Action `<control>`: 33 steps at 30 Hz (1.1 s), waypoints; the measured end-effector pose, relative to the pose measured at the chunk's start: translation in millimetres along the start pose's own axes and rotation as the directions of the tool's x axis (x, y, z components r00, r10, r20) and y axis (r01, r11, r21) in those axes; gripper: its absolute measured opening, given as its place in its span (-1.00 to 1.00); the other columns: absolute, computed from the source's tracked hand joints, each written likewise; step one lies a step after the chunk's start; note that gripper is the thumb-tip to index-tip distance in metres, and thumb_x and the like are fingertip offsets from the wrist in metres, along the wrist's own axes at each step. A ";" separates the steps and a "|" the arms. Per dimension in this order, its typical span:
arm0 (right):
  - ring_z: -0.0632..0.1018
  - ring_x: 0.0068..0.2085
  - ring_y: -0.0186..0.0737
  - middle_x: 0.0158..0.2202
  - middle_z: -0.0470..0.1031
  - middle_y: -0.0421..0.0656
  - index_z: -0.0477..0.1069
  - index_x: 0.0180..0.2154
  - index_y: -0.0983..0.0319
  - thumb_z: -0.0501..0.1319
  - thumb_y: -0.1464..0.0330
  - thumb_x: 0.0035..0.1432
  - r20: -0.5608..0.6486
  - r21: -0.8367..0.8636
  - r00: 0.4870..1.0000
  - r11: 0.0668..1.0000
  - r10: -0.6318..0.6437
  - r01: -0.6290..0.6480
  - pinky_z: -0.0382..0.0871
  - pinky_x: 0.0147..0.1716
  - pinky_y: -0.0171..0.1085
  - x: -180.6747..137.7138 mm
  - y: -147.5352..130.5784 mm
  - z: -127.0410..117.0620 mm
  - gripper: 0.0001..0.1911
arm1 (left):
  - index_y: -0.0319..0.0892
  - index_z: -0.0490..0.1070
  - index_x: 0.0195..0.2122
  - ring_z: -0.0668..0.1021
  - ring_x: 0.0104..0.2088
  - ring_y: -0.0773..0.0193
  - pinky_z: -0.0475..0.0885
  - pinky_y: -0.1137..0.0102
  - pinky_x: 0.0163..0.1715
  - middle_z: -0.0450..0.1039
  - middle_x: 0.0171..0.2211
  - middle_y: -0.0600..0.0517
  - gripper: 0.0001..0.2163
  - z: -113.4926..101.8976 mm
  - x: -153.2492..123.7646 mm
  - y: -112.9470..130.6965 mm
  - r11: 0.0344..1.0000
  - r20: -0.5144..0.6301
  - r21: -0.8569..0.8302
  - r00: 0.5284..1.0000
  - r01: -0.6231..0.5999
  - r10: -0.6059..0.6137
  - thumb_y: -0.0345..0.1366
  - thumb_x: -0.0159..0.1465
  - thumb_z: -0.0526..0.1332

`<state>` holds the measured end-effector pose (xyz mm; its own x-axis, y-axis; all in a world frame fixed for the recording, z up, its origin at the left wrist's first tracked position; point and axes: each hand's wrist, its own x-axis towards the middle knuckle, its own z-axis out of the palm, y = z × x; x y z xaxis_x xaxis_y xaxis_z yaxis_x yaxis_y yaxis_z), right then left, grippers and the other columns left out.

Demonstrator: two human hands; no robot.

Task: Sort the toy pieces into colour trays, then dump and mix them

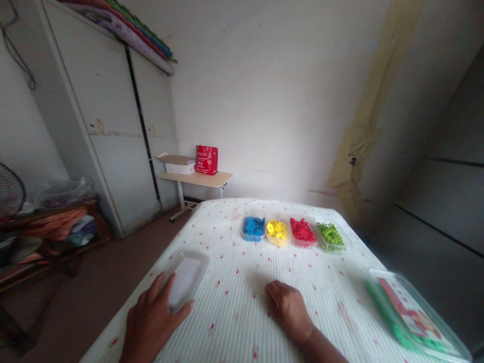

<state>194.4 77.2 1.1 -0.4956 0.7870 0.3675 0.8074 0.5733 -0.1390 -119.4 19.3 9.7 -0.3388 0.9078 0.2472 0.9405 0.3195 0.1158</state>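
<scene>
My left hand (153, 312) is open, thumb and fingers spread at the near end of a clear plastic container (203, 265) with a white sheet inside. Its fingers seem to touch the container's near left edge. My right hand (285, 308) rests closed on the white tablecloth (234, 322), knuckles up; whatever its fingers may hold is hidden. Beyond the hands, small clear tubs stand in a row: one of blue pieces (253, 226), one of yellow flower-shaped pieces (277, 229), one of red pieces (302, 230) and one of light green pieces (329, 234).
A larger lidded clear box (410, 312) with green contents sits at the right table edge. Behind on the left, a side table (209, 178) carries a red bag (206, 160) and a white box (179, 167). A wall socket (353, 160) is at the back right.
</scene>
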 end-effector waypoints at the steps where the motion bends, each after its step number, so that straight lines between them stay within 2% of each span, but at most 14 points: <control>1: 0.40 -0.49 -0.36 -0.50 0.41 -0.22 0.28 -0.48 0.22 0.01 0.54 0.07 0.003 0.003 1.000 1.000 0.000 0.000 0.09 -0.50 -0.40 -0.2 0.3 0.9 -0.82 | -0.24 0.22 0.12 0.34 0.04 -0.10 0.28 0.11 -0.08 0.11 0.19 -0.22 -0.38 0.8 -0.1 -1.0 1.000 -0.009 -0.003 1.000 0.001 -0.001 0.04 0.11 0.02; 10: 0.41 -0.48 -0.36 -0.49 0.41 -0.22 0.29 -0.47 0.22 0.03 0.56 0.04 0.004 0.012 1.000 1.000 0.013 -0.013 0.09 -0.49 -0.40 -0.4 1.9 3.7 -0.83 | -0.22 0.16 0.15 0.33 0.04 -0.05 0.28 0.16 -0.09 0.06 0.21 -0.20 -0.38 2.0 -1.8 -1.8 0.999 -0.079 0.038 0.996 0.032 -0.029 0.04 0.13 -0.01; 16: 0.41 -0.48 -0.36 -0.50 0.40 -0.24 0.28 -0.49 0.22 0.02 0.56 0.04 -0.005 0.008 1.000 1.000 0.014 -0.014 0.08 -0.50 -0.39 -0.5 1.1 1.9 -0.83 | -0.23 0.13 0.16 0.35 -0.01 -0.13 0.23 0.07 -0.09 0.05 0.20 -0.23 -0.38 -6.9 -3.1 3.5 0.998 -0.166 0.037 0.985 0.053 -0.046 0.03 0.14 -0.01; 20: 0.41 -0.48 -0.36 -0.49 0.41 -0.23 0.29 -0.48 0.21 0.03 0.57 0.01 -0.003 -0.007 1.000 1.000 0.011 -0.011 0.10 -0.50 -0.40 -0.2 1.1 2.7 -0.83 | -0.19 0.07 0.18 0.30 0.02 -0.19 0.22 -0.01 -0.09 -0.03 0.23 -0.19 -0.39 -12.5 -6.5 6.9 0.996 -0.235 -0.002 0.968 0.088 -0.086 0.02 0.15 -0.01; 23: 0.43 -0.47 -0.35 -0.48 0.42 -0.22 0.31 -0.48 0.22 0.03 0.57 0.01 0.010 -0.011 1.000 1.000 0.019 -0.019 0.14 -0.49 -0.40 -0.3 0.5 2.5 -0.82 | -0.18 0.01 0.21 0.24 0.07 -0.21 0.17 -0.04 -0.02 -0.11 0.27 -0.18 -0.36 -16.8 -10.0 10.3 0.995 -0.302 -0.081 0.950 0.053 -0.075 -0.01 0.13 0.03; 25: 0.46 -0.45 -0.33 -0.47 0.44 -0.21 0.34 -0.45 0.22 0.02 0.56 0.03 0.023 0.008 0.999 1.000 0.028 -0.029 0.18 -0.48 -0.40 -0.1 0.6 2.3 -0.81 | -0.16 -0.02 0.21 0.20 0.12 -0.19 0.13 -0.03 0.04 -0.15 0.28 -0.16 -0.35 -19.3 -12.0 16.3 0.985 -0.338 -0.171 0.940 -0.023 -0.037 -0.03 0.12 0.05; 28: 0.51 -0.39 -0.30 -0.39 0.50 -0.17 0.38 -0.27 0.22 0.00 0.54 0.06 0.012 0.079 0.998 0.995 0.065 -0.065 0.26 -0.42 -0.40 3.2 3.5 4.2 -0.75 | -0.08 -0.05 0.22 0.12 0.19 -0.07 0.07 0.06 0.13 -0.14 0.28 -0.07 -0.36 -21.9 -14.7 35.8 0.907 -0.380 -0.381 0.925 -0.181 0.024 -0.08 0.12 0.08; 31: 0.55 -0.32 -0.25 -0.24 0.54 -0.09 0.30 -0.04 0.24 -0.01 0.51 0.08 -0.032 0.117 0.991 0.985 0.130 -0.125 0.33 -0.35 -0.37 13.6 8.1 8.1 -0.61 | -0.06 -0.03 0.22 0.08 0.23 0.04 0.04 0.12 0.18 -0.07 0.26 -0.03 -0.41 -22.3 -17.2 66.8 0.717 -0.356 -0.642 0.934 -0.274 0.037 -0.12 0.16 0.07; 33: 0.56 -0.32 -0.23 -0.21 0.54 -0.04 0.24 0.04 0.26 -0.02 0.50 0.09 -0.036 0.106 0.984 0.980 0.172 -0.167 0.35 -0.36 -0.34 24.7 9.6 9.9 -0.56 | -0.07 -0.01 0.22 0.08 0.23 0.06 0.03 0.12 0.19 -0.03 0.25 -0.04 -0.44 -20.2 -18.3 88.3 0.576 -0.312 -0.769 0.949 -0.277 0.040 -0.15 0.19 0.07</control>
<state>186.8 104.3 -0.2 -0.3373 0.8651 0.3713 0.8405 0.4544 -0.2951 -30.6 25.4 34.9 -0.2917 0.7899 0.5394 0.6156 -0.2765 0.7379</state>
